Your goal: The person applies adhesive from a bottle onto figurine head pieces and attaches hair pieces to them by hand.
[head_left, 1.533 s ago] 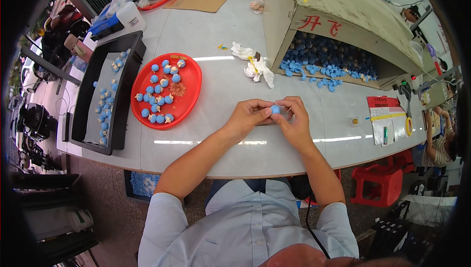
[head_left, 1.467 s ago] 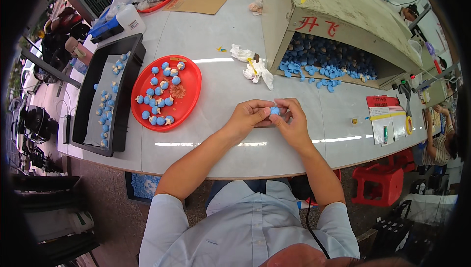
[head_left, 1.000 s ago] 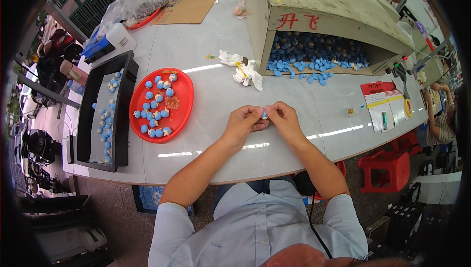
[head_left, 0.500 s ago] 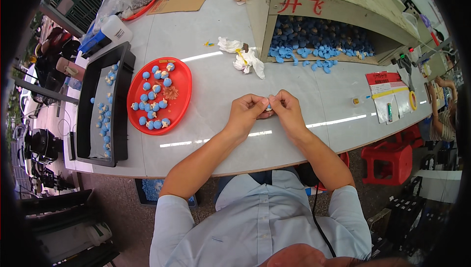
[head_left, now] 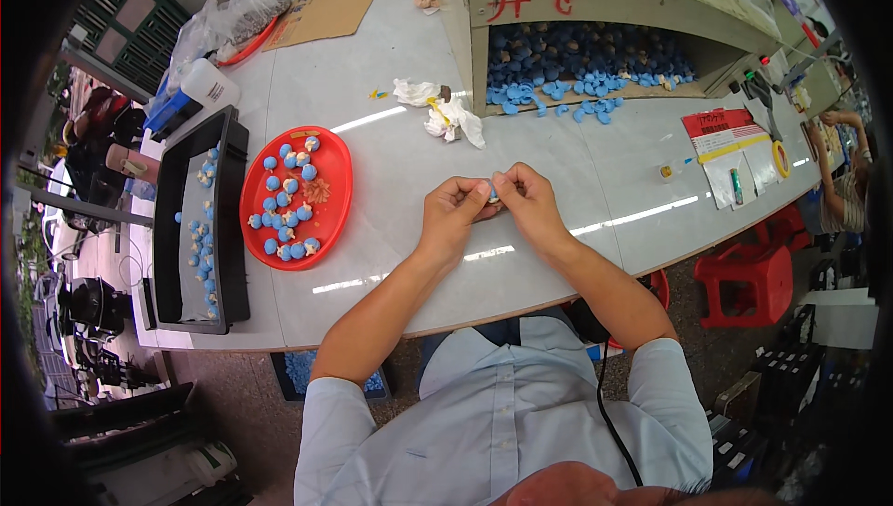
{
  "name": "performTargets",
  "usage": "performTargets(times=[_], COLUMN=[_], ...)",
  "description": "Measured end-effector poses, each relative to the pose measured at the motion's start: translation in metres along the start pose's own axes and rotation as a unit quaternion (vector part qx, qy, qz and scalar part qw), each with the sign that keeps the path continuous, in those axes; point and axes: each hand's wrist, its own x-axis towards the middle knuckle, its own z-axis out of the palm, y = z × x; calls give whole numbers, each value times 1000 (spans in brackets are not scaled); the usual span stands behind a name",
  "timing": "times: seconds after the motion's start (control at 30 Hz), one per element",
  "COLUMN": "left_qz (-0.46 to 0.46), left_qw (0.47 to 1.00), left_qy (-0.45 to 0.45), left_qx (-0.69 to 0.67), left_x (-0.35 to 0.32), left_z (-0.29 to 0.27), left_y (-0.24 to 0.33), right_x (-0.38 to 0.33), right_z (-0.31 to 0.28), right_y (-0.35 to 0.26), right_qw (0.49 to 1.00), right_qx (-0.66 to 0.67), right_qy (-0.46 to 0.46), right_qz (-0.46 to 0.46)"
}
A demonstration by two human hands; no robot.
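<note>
Both hands, barely shifted near the table's (head_left: 391, 171) front edge, left hand (head_left: 449, 218) and right hand (head_left: 526, 201) fingertips pinching one small blue piece (head_left: 492, 192) between them, seemingly for assembly, red tray (head_left: 330, 208) left.

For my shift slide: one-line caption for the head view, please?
Both hands, left hand and right hand, pinch a small blue piece above the white table, beside a red plate of blue pieces.

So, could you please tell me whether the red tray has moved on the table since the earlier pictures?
No. The red tray lies beside the black tray as before; only the head camera shifted.
</note>
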Motion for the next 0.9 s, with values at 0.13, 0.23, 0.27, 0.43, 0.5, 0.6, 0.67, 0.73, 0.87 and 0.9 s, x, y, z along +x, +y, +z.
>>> performTargets(times=[0.13,0.23,0.27,0.43,0.5,0.6,0.67,0.73,0.87,0.9], left_qz=[62,83,86,36,18,0,-1,-15,-18,-9], left_qw=[997,996,995,999,999,996,994,994,994,994], left_qy=[51,24,23,-20,-22,-36,-47,-56,-59,-59], left_qx=[7,34,36,-17,30,85,94,98,95,94], left_x=[0,1,1,2,1,3,4,3,5,5], left_z=[5,4,2,-6,-10,-16,-17,-16,-19,-19], left_y=[4,-1,0,9,15,19,21,23,18,17], right_x=[-9,-12,-11,-8,-7,-4,-2,-1,0,0], right_z=[5,2,2,-8,-9,-13,-16,-18,-21,-21], right_y=[-13,-19,-19,-13,-12,-13,-16,-16,-14,-14], right_qw=[997,994,992,994,994,993,993,992,988,988], right_qx=[75,86,105,91,73,56,48,41,19,14], right_qy=[26,-13,-18,-54,-65,-90,-97,-104,-131,-136], right_qz=[11,70,70,40,39,45,54,64,73,72])
